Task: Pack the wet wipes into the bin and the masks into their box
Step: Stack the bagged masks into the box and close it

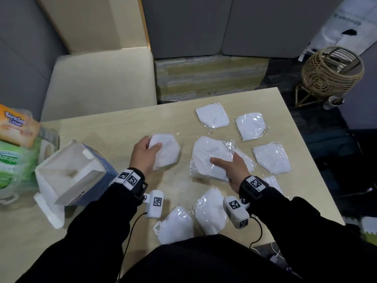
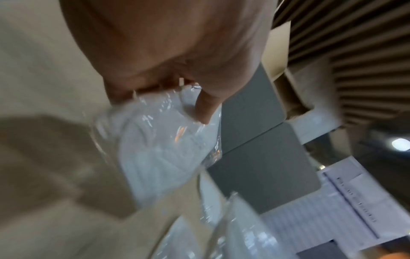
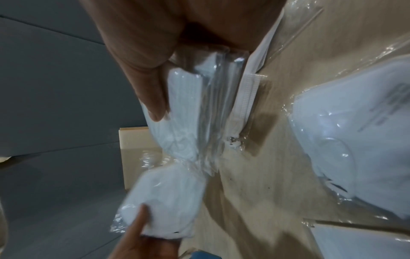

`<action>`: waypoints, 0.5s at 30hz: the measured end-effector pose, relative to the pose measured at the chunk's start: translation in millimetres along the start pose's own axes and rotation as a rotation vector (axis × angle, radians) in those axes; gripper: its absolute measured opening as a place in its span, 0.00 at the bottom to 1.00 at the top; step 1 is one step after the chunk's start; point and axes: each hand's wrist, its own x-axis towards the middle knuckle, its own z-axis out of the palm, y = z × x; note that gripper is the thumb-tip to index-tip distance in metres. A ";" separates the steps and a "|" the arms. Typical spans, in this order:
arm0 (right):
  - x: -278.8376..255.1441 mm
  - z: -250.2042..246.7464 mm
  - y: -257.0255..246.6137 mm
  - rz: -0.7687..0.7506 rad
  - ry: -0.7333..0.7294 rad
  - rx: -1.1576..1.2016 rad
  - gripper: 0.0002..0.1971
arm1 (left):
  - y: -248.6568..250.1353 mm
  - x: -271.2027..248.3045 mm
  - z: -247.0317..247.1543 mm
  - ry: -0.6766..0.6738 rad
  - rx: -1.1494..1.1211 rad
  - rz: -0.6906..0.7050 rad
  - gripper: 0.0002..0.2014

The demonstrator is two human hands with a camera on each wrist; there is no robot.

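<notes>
On the table lie several white masks in clear wrappers. My left hand (image 1: 152, 144) holds one wrapped mask (image 1: 167, 152) just above the table's middle, thumb on top; in the left wrist view the thumb (image 2: 206, 106) pinches that mask (image 2: 164, 150). My right hand (image 1: 224, 161) grips a small stack of wrapped masks (image 1: 210, 154), with the thumb (image 3: 153, 98) pressed on the stack (image 3: 186, 112). The open blue and white mask box (image 1: 71, 172) lies on its side to the left. Wet wipes packs, orange (image 1: 18, 125) and green (image 1: 14, 162), sit at the far left edge.
Loose wrapped masks lie at the back (image 1: 213, 117), back right (image 1: 252, 126), right (image 1: 272, 157) and near my body (image 1: 211, 211), (image 1: 175, 225). A cream chair (image 1: 98, 82) stands behind the table (image 1: 102, 127). A wicker basket (image 1: 330, 70) stands on the floor at right.
</notes>
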 end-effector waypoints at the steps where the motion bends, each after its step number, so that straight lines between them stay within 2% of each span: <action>1: -0.7 1.3 0.9 0.001 -0.005 -0.009 0.25 | 12.8 -7.0 -3.7 -0.028 -0.107 0.025 0.06; 4: -4.9 7.7 -0.5 -0.002 -0.024 -0.014 0.25 | 44.9 -29.6 -5.5 -0.113 -0.284 0.077 0.08; 6: -10.4 12.7 -4.7 -0.008 -0.053 -0.007 0.24 | 47.1 -40.3 2.4 -0.150 -0.334 0.049 0.12; 8: -17.4 19.4 -10.7 -0.010 -0.070 -0.018 0.19 | 39.6 -49.7 13.9 -0.160 -0.355 -0.029 0.14; 11: -25.0 30.3 -14.0 0.003 -0.098 -0.019 0.11 | 25.9 -64.0 32.2 -0.140 -0.325 -0.119 0.27; 15: -29.0 45.9 -9.0 0.017 -0.107 -0.034 0.17 | 8.8 -74.8 46.0 -0.155 -0.396 -0.301 0.32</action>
